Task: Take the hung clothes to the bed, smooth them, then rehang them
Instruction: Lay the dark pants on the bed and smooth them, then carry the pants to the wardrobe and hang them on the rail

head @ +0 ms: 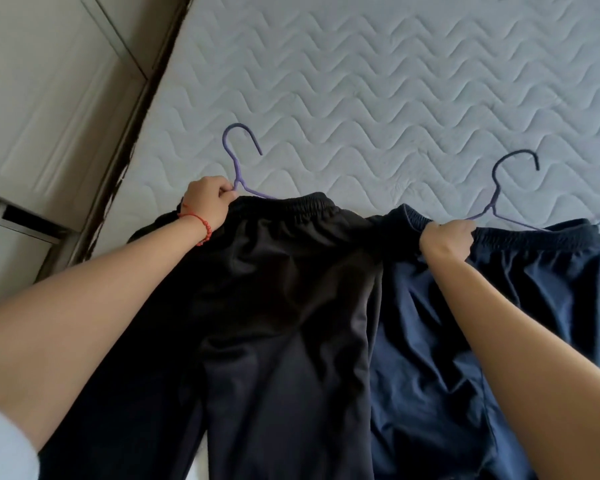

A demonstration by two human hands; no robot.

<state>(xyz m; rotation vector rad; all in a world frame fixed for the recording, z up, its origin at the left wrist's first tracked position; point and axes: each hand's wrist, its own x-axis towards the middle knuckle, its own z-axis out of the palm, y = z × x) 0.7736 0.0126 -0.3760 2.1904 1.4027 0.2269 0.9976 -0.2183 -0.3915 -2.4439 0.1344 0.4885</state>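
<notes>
Quilted mattress (395, 81) spreading beyond both hands; pale cabinet doors (49, 98) lying off beyond left hand.

Left hand (207, 204), red bracelet (201, 226) at wrist, fingers curling round neck of purple hanger (238, 168), waistband of black trousers (274, 289) lying just below knuckles.

Right hand (445, 240) gripping waistband of navy trousers (447, 341) at base of dark-hooked hanger (499, 188).

Garments overlapping between hands. Judgement: best sliding hangers out first, then separating pairs, then stroking flat palms from waistband downward.
</notes>
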